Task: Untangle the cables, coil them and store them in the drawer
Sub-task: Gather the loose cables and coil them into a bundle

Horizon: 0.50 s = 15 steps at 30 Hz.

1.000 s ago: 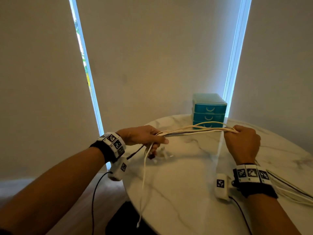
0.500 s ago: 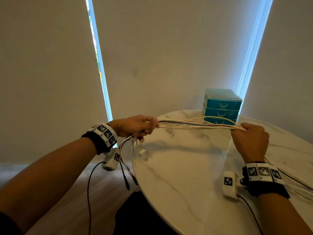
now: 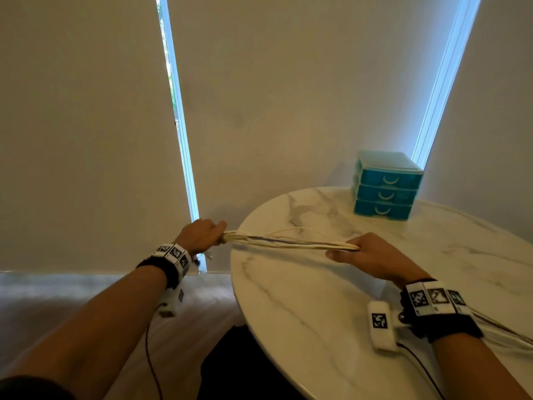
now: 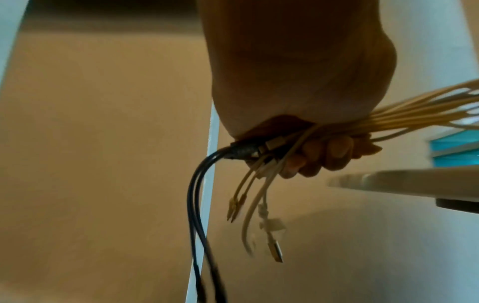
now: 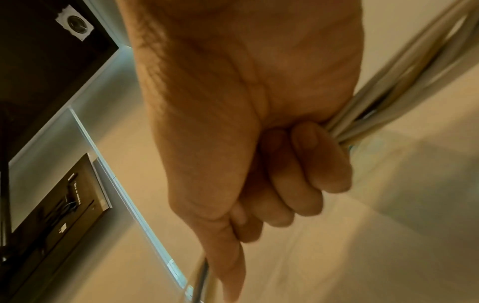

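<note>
The left hand (image 3: 202, 236) sits at about nine o'clock from the table's (image 3: 317, 298) edge, out past the rim, its fingers (image 4: 324, 155) curled tight around a bundle of cables (image 3: 288, 242). Below that fist, dark leads and pale connector ends (image 4: 274, 250) hang loose. The bundle runs taut toward three o'clock, just above the marble top, mostly cream strands with a darker one among them and one slack loop arching over. The right hand (image 3: 372, 256) grips the other end, fingers (image 5: 311, 164) wrapped closed and pressed together around the cords. More cable trails behind the right wrist toward four o'clock on the tabletop. At one o'clock, well apart from both hands, a teal drawer unit (image 3: 386, 189) stands with all three drawers closed.
</note>
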Each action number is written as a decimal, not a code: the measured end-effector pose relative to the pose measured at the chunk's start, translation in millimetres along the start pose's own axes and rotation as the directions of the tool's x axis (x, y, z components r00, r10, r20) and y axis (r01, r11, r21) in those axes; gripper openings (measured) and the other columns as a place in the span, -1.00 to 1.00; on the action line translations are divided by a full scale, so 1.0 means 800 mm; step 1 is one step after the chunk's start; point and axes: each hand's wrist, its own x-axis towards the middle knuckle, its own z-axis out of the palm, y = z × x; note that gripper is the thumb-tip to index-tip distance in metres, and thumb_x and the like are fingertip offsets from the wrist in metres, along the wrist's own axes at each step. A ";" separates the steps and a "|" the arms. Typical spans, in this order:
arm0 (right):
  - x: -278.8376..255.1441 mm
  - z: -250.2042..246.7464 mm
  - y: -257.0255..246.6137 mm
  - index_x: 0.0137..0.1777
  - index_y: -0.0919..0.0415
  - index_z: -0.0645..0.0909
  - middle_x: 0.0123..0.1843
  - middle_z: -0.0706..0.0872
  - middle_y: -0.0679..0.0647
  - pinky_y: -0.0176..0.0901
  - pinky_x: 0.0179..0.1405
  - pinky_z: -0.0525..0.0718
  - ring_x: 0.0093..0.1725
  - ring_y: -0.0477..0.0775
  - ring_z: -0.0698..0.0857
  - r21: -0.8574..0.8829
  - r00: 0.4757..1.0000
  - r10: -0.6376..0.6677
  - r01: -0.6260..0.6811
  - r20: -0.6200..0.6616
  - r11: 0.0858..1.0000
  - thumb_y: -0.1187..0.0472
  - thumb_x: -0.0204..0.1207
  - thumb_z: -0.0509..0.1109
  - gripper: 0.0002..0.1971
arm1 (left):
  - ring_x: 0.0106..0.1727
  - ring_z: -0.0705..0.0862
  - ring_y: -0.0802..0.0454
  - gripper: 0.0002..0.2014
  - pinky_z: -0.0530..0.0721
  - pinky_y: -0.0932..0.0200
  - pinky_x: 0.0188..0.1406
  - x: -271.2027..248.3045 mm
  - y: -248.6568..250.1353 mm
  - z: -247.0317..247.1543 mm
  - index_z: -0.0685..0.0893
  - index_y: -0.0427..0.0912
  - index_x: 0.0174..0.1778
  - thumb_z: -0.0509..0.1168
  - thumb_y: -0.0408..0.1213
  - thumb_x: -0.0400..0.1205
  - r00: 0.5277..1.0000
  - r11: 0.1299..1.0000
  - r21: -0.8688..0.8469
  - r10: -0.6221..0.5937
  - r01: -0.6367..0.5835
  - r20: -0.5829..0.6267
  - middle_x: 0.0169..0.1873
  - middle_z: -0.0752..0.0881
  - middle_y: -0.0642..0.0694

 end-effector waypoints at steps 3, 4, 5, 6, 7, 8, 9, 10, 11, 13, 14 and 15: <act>-0.004 0.011 -0.008 -0.07 -0.06 0.86 -0.19 0.87 -0.06 -0.20 -0.05 0.72 -0.10 -0.02 0.81 -0.076 0.978 0.009 0.007 0.206 0.997 -0.44 0.55 0.49 -0.55 | -0.05 0.80 -0.27 -0.76 0.74 -0.13 0.07 -0.001 -0.033 0.054 0.59 -0.21 0.06 0.17 -0.11 0.88 0.987 0.994 -0.028 -0.100 0.104 0.128 -0.09 0.84 -0.23; -0.006 0.014 -0.009 -0.04 -0.07 0.85 -0.13 0.87 -0.03 -0.14 0.03 0.74 -0.06 0.00 0.81 -0.087 0.968 0.021 0.000 0.249 0.996 -0.53 0.53 0.41 -0.47 | -0.08 0.79 -0.24 -0.75 0.75 -0.13 0.07 -0.004 -0.036 0.066 0.58 -0.23 0.04 0.18 -0.12 0.88 0.981 0.986 -0.091 -0.126 0.140 0.146 -0.10 0.83 -0.23; -0.006 0.015 -0.009 -0.03 -0.06 0.83 -0.12 0.86 -0.03 -0.10 0.04 0.74 -0.08 0.03 0.79 -0.088 0.964 0.040 -0.017 0.265 0.996 -0.60 0.52 0.31 -0.38 | -0.14 0.77 -0.20 -0.69 0.75 -0.12 0.06 -0.007 -0.035 0.077 0.59 -0.21 -0.05 0.13 -0.11 0.90 0.976 0.963 -0.204 -0.145 0.177 0.161 -0.16 0.82 -0.20; -0.005 0.016 -0.008 -0.04 -0.03 0.81 -0.15 0.83 -0.03 -0.10 -0.02 0.72 -0.14 0.04 0.75 -0.079 0.965 0.062 -0.043 0.255 0.996 -0.65 0.52 0.22 -0.30 | -0.19 0.73 -0.17 -0.57 0.75 -0.10 0.04 -0.011 -0.030 0.083 0.62 -0.16 -0.16 0.04 -0.05 0.92 0.970 0.920 -0.326 -0.170 0.219 0.171 -0.21 0.80 -0.18; -0.003 0.016 -0.009 -0.07 0.00 0.78 -0.21 0.76 -0.02 -0.12 -0.11 0.67 -0.21 0.03 0.69 -0.058 0.970 0.078 -0.066 0.229 0.996 -0.66 0.53 0.15 -0.27 | -0.16 0.72 -0.16 -0.45 0.72 -0.07 0.08 -0.015 -0.023 0.083 0.66 -0.12 -0.22 -0.06 0.03 0.93 0.960 0.878 -0.397 -0.205 0.267 0.193 -0.19 0.80 -0.19; -0.002 0.017 -0.009 -0.09 0.03 0.74 -0.25 0.70 -0.01 -0.14 -0.18 0.62 -0.27 0.03 0.62 -0.037 0.976 0.085 -0.079 0.201 0.996 -0.65 0.55 0.12 -0.26 | 0.00 0.75 -0.21 -0.36 0.68 -0.06 0.22 -0.017 -0.015 0.080 0.73 -0.12 -0.16 -0.13 0.11 0.93 0.947 0.860 -0.407 -0.238 0.309 0.215 -0.04 0.82 -0.25; 0.000 0.018 -0.010 -0.13 0.04 0.71 -0.29 0.65 0.00 -0.16 -0.24 0.59 -0.30 0.02 0.58 -0.024 0.981 0.082 -0.079 0.176 0.997 -0.62 0.58 0.12 -0.28 | 0.24 0.74 -0.26 -0.33 0.60 -0.10 0.42 -0.016 -0.011 0.075 0.79 -0.14 0.01 -0.15 0.17 0.91 0.942 0.864 -0.386 -0.252 0.322 0.222 0.18 0.80 -0.30; 0.001 0.018 -0.010 -0.18 0.03 0.68 -0.32 0.62 -0.01 -0.17 -0.27 0.56 -0.33 0.01 0.55 -0.018 0.984 0.078 -0.076 0.161 0.997 -0.59 0.62 0.13 -0.31 | 0.43 0.67 -0.27 -0.34 0.52 -0.13 0.55 -0.012 -0.012 0.067 0.79 -0.14 0.20 -0.13 0.22 0.89 0.945 0.871 -0.374 -0.260 0.319 0.201 0.37 0.75 -0.28; 0.002 0.018 -0.011 -0.22 0.02 0.64 -0.35 0.60 -0.02 -0.18 -0.30 0.54 -0.37 0.00 0.53 -0.014 0.985 0.074 -0.073 0.155 0.997 -0.57 0.64 0.13 -0.33 | 0.49 0.64 -0.26 -0.35 0.50 -0.15 0.58 -0.007 -0.009 0.056 0.77 -0.10 0.28 -0.07 0.28 0.84 0.955 0.870 -0.395 -0.261 0.297 0.144 0.45 0.72 -0.24; 0.003 0.017 -0.013 -0.28 0.02 0.59 -0.39 0.57 -0.05 -0.18 -0.34 0.51 -0.43 -0.02 0.49 -0.003 0.987 0.067 -0.068 0.146 0.998 -0.55 0.65 0.14 -0.35 | 0.37 0.71 -0.28 -0.37 0.62 -0.19 0.44 0.007 0.002 0.029 0.76 -0.09 0.20 0.04 0.35 0.69 0.968 0.867 -0.457 -0.245 0.199 -0.044 0.28 0.79 -0.21; 0.005 0.017 -0.013 -0.28 0.02 0.59 -0.40 0.57 -0.05 -0.18 -0.35 0.51 -0.44 -0.02 0.48 0.001 0.988 0.067 -0.068 0.142 0.998 -0.55 0.66 0.14 -0.35 | 0.27 0.74 -0.28 -0.44 0.67 -0.15 0.32 0.012 0.018 0.013 0.75 -0.15 0.13 0.10 0.27 0.72 0.968 0.875 -0.469 -0.210 0.122 -0.140 0.16 0.80 -0.22; 0.007 0.018 -0.014 -0.28 0.03 0.60 -0.40 0.58 -0.04 -0.17 -0.34 0.52 -0.44 -0.02 0.48 -0.001 0.988 0.068 -0.068 0.139 0.998 -0.54 0.66 0.14 -0.34 | 0.22 0.75 -0.24 -0.54 0.67 -0.06 0.21 0.016 0.041 -0.002 0.74 -0.21 0.10 0.16 0.13 0.80 0.968 0.877 -0.480 -0.141 0.024 -0.209 0.10 0.80 -0.20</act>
